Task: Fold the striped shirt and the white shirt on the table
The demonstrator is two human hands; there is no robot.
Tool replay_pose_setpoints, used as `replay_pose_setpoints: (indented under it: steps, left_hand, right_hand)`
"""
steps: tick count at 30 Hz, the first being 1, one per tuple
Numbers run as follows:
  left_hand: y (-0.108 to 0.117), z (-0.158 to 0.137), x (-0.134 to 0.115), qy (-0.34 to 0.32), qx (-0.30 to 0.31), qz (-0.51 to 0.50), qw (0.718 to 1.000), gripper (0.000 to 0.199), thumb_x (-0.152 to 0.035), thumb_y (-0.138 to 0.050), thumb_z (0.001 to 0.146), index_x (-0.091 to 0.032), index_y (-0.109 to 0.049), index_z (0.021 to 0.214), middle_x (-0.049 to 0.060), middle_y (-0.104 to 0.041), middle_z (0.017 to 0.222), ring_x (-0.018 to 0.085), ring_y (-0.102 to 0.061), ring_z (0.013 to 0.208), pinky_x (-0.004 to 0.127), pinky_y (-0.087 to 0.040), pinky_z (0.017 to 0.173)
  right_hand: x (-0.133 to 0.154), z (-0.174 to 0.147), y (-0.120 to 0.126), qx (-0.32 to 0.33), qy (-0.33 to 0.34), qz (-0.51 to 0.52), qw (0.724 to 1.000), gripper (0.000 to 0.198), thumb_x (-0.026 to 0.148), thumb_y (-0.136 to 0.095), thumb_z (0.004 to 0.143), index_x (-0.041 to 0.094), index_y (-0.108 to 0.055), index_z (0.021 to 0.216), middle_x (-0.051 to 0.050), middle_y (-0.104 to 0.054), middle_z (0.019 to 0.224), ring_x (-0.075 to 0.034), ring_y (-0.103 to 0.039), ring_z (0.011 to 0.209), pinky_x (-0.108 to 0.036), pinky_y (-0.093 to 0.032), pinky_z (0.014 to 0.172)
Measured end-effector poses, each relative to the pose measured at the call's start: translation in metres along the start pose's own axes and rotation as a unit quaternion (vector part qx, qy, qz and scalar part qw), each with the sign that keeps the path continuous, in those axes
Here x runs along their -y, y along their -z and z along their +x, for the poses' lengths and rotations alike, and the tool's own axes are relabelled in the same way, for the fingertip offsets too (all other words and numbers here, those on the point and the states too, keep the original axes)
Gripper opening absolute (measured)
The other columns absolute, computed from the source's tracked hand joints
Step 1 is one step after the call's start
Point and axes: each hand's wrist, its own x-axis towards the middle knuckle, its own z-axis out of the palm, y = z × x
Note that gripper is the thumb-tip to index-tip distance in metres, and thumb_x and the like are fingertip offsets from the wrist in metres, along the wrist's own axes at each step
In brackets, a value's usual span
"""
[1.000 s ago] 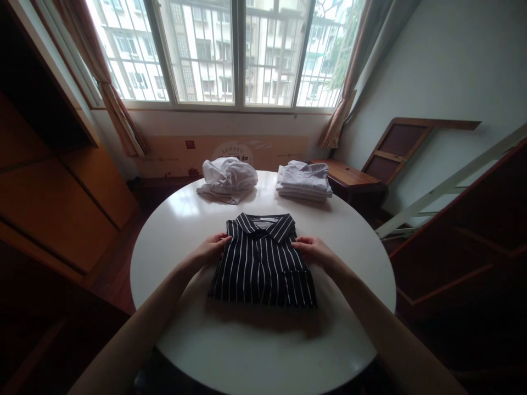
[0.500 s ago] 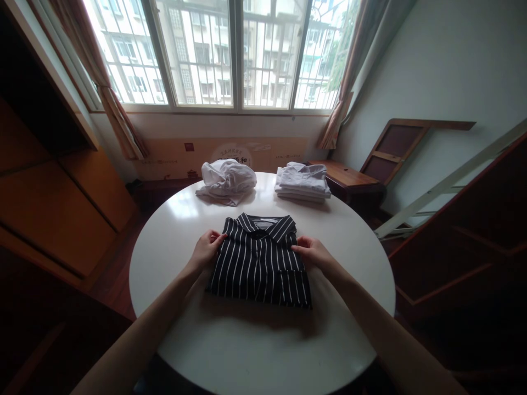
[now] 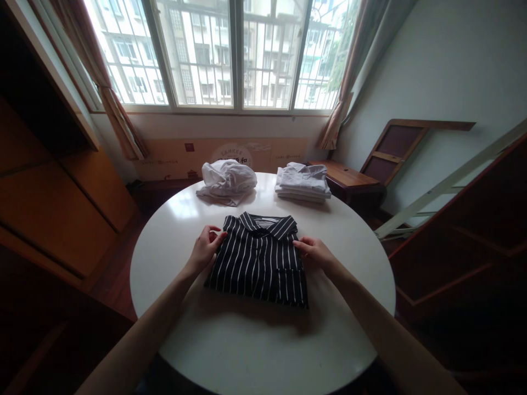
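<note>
Sitting roughly mid-table, a black-and-white striped shirt (image 3: 257, 258) is folded into a fairly tidy block on the round white table (image 3: 255, 351), front side up, with the collar (image 3: 284, 227) pointed at the window (image 3: 236, 55). It's held from both sides. The left edge, just below the shoulder, is pinched by the left hand (image 3: 205, 249), thumb against the fabric; the opposite edge is gripped at about the same level by the right hand (image 3: 316, 253). Whether the shirt is lifted a touch off the tabletop can't really be told from this angle. The chest pocket (image 3: 291, 282) can be spotted near the bottom right corner. Farther back, a crumpled white cloth (image 3: 228, 181) is heaped on the left, and a stack of folded white shirts (image 3: 302, 184) is parked on the right, both placed close to the far rim, with a gap between them.
</note>
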Motion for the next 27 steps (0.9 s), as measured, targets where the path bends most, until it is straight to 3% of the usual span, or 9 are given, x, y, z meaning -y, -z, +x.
replay_pose_setpoints:
  steps: [2, 4, 6, 8, 11, 15, 19, 23, 27]
  left_hand:
    - [0.002, 0.000, -0.001, 0.034, 0.061, -0.017, 0.997, 0.047, -0.054, -0.050, 0.075, -0.015, -0.050, 0.101, 0.001, -0.060, 0.068, 0.019, -0.058, 0.065, 0.031, -0.045, 0.061]
    - [0.005, -0.001, -0.003, 0.046, 0.111, -0.027, 0.992, 0.050, -0.052, -0.053, 0.073, -0.016, -0.050, 0.108, 0.007, -0.064, 0.087, 0.023, -0.060, 0.083, 0.034, -0.046, 0.072]
    - [0.008, -0.002, -0.006, 0.038, 0.147, -0.044, 0.987, 0.051, -0.048, -0.057, 0.072, -0.017, -0.051, 0.112, 0.011, -0.060, 0.110, 0.026, -0.054, 0.105, 0.035, -0.043, 0.085]
    - [0.011, -0.002, -0.008, 0.029, 0.177, -0.071, 0.981, 0.052, -0.043, -0.059, 0.072, -0.017, -0.049, 0.116, 0.011, -0.055, 0.119, 0.026, -0.050, 0.111, 0.034, -0.042, 0.089]
    - [0.010, -0.002, -0.008, 0.033, 0.198, -0.101, 0.974, 0.057, -0.040, -0.061, 0.071, -0.016, -0.043, 0.120, 0.010, -0.059, 0.111, 0.024, -0.056, 0.101, 0.034, -0.046, 0.083]
    - [0.007, 0.000, -0.004, 0.061, 0.158, -0.090, 0.981, 0.061, -0.045, -0.065, 0.067, -0.015, -0.042, 0.115, 0.004, -0.063, 0.081, 0.019, -0.061, 0.073, 0.030, -0.048, 0.063]
    - [0.011, -0.004, 0.003, 0.138, 0.147, -0.099, 0.974, 0.060, -0.057, -0.059, 0.067, -0.014, -0.046, 0.108, -0.006, -0.050, 0.055, 0.009, -0.047, 0.044, 0.022, -0.037, 0.043]
    - [0.027, -0.023, 0.012, 0.209, 0.222, -0.143, 0.942, 0.049, -0.060, -0.054, 0.070, -0.014, -0.055, 0.087, -0.005, -0.049, 0.056, 0.006, -0.041, 0.043, 0.020, -0.033, 0.043]
    - [0.042, -0.044, 0.004, 0.178, 0.277, -0.103, 0.939, 0.037, -0.050, -0.059, 0.071, -0.014, -0.062, 0.080, -0.001, -0.057, 0.065, 0.010, -0.049, 0.058, 0.022, -0.040, 0.055]
  right_hand:
    - [0.004, -0.003, 0.001, 0.012, -0.009, -0.006, 1.000, 0.040, 0.055, -0.061, 0.064, 0.018, -0.048, 0.062, 0.003, -0.046, 0.055, -0.009, -0.044, 0.049, -0.023, -0.033, 0.046]
    - [0.008, -0.007, 0.003, 0.045, -0.010, -0.007, 0.999, 0.041, 0.056, -0.060, 0.065, 0.017, -0.048, 0.061, 0.003, -0.047, 0.055, -0.009, -0.044, 0.050, -0.023, -0.033, 0.047]
    - [0.012, -0.012, 0.006, 0.093, -0.005, -0.017, 0.996, 0.039, 0.054, -0.063, 0.065, 0.017, -0.052, 0.063, 0.002, -0.051, 0.058, -0.009, -0.046, 0.053, -0.024, -0.035, 0.050]
    - [0.014, -0.017, 0.009, 0.134, 0.002, -0.032, 0.990, 0.037, 0.052, -0.065, 0.063, 0.016, -0.058, 0.068, 0.001, -0.056, 0.063, -0.011, -0.050, 0.058, -0.025, -0.038, 0.054]
    - [0.015, -0.018, 0.011, 0.164, 0.014, -0.027, 0.986, 0.037, 0.049, -0.066, 0.064, 0.015, -0.062, 0.077, -0.002, -0.061, 0.072, -0.015, -0.055, 0.067, -0.028, -0.042, 0.061]
    - [0.015, -0.015, 0.008, 0.156, 0.022, 0.010, 0.987, 0.035, 0.046, -0.066, 0.066, 0.015, -0.062, 0.081, -0.002, -0.062, 0.076, -0.014, -0.055, 0.069, -0.027, -0.042, 0.063]
    - [0.014, -0.021, 0.011, 0.105, 0.009, -0.020, 0.994, 0.038, 0.052, -0.061, 0.069, 0.015, -0.057, 0.068, 0.001, -0.057, 0.063, -0.010, -0.051, 0.057, -0.024, -0.036, 0.054]
    - [0.007, -0.045, 0.016, 0.127, -0.027, -0.001, 0.992, 0.042, 0.057, -0.058, 0.070, 0.015, -0.059, 0.075, -0.001, -0.060, 0.064, -0.011, -0.052, 0.057, -0.024, -0.037, 0.054]
    - [0.002, -0.072, 0.012, 0.175, -0.040, 0.004, 0.984, 0.040, 0.053, -0.062, 0.069, 0.014, -0.062, 0.081, -0.003, -0.062, 0.070, -0.014, -0.056, 0.065, -0.027, -0.043, 0.063]
